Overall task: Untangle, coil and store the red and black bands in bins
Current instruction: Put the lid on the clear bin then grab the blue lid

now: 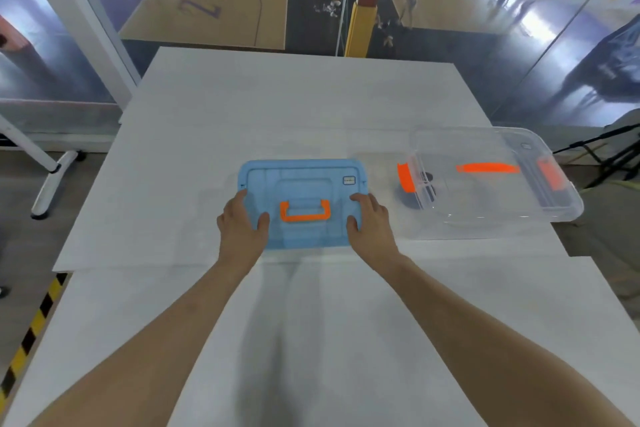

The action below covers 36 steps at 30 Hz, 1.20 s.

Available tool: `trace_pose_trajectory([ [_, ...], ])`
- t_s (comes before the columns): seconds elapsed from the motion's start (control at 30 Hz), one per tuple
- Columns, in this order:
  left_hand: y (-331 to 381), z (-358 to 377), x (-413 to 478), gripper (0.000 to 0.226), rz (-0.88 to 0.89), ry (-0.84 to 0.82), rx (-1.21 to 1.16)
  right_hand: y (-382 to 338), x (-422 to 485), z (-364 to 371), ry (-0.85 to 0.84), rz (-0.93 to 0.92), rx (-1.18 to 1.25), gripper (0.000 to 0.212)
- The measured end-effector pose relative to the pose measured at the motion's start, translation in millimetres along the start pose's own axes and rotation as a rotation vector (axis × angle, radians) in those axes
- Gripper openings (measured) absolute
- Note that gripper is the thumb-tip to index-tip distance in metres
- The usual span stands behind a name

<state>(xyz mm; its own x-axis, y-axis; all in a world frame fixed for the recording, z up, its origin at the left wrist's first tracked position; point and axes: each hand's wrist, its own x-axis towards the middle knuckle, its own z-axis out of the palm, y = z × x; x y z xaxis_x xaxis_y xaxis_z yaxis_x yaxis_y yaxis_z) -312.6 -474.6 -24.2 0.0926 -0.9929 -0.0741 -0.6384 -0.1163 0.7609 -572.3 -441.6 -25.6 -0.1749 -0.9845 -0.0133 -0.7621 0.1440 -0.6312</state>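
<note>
Left grip (242, 222) and right grip (371, 222) clasp opposite sides of the blue-lidded bin (304, 178), thumbs on top, at counter (242, 107) centre; clear bin (502, 216) stands just right of it, a dark shape inside; whether it is a band cannot be told.

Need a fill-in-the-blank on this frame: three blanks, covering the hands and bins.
1. The left hand and right hand hold a lid whose colour is ____.
2. The handle on that lid is ____.
3. The clear bin stands on the table to the ____ of the lid.

Missing words: blue; orange; right.
</note>
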Motion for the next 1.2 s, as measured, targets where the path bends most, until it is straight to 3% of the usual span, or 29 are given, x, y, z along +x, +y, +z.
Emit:
trace_pose_trajectory([
  [0.13, 7, 2, 54, 0.073, -0.072, -0.117, 0.071, -3, 49, 1, -0.033, 0.034, -0.027, 0.046],
  [0.33, 6, 19, 79, 0.078, -0.033, -0.320, 0.307, 11, 76, 16, -0.208, 0.052, -0.179, 0.049],
  [0.77, -13, 36, 70, 0.090, 0.011, -0.356, 0.439, 30, 72, 17, -0.257, -0.046, -0.259, 0.072],
  [1.0, -7, 32, 77, 0.085, -0.011, -0.362, 0.431, 30, 77, 15, -0.216, -0.006, -0.152, 0.063],
  [1.2, -7, 36, 77, 0.083, -0.040, -0.409, 0.429, 35, 75, 19, -0.266, -0.001, -0.205, 0.062],
])
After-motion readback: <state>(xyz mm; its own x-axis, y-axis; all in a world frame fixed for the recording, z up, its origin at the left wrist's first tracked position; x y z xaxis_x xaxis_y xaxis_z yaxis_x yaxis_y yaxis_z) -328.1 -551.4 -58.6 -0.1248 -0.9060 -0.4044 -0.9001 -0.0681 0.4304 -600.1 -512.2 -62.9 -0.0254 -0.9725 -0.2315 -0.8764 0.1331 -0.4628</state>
